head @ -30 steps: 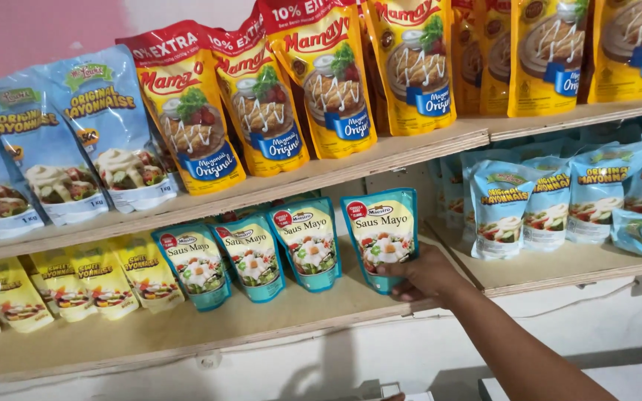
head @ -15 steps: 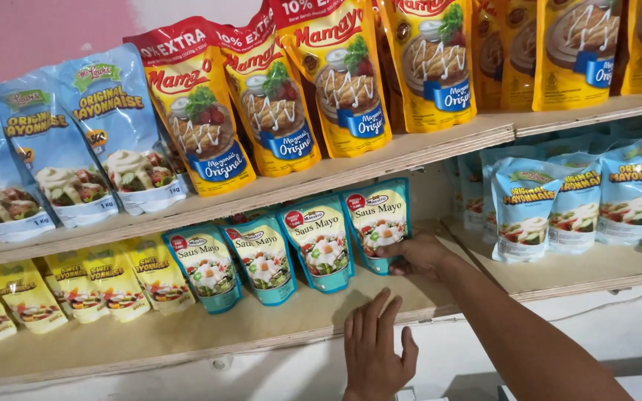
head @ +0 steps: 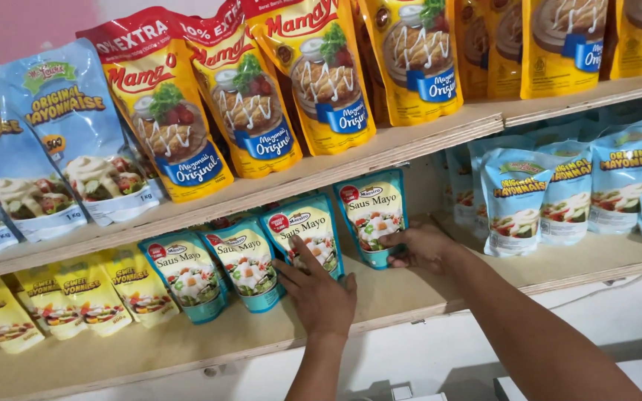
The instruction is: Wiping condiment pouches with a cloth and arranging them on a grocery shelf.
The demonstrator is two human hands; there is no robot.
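Note:
Several teal sauce pouches stand in a row on the lower wooden shelf (head: 410, 293). My right hand (head: 423, 246) grips the bottom of the rightmost teal pouch (head: 374, 212), which stands upright. My left hand (head: 321, 291) rests with spread fingers against the front of the neighbouring teal pouch (head: 302, 226). Two more teal pouches (head: 217, 267) stand to the left of it.
Small yellow pouches (head: 61, 301) line the lower shelf's left end; light blue pouches (head: 559, 189) fill its right side. On the upper shelf (head: 440, 141) stand large yellow-and-red pouches (head: 247, 96) and large light blue ones (head: 53, 141). A white wall lies below.
My left hand has come up from below and now lies on the second teal pouch. My right hand stays at the rightmost pouch's base. The view has shifted closer and rightward.

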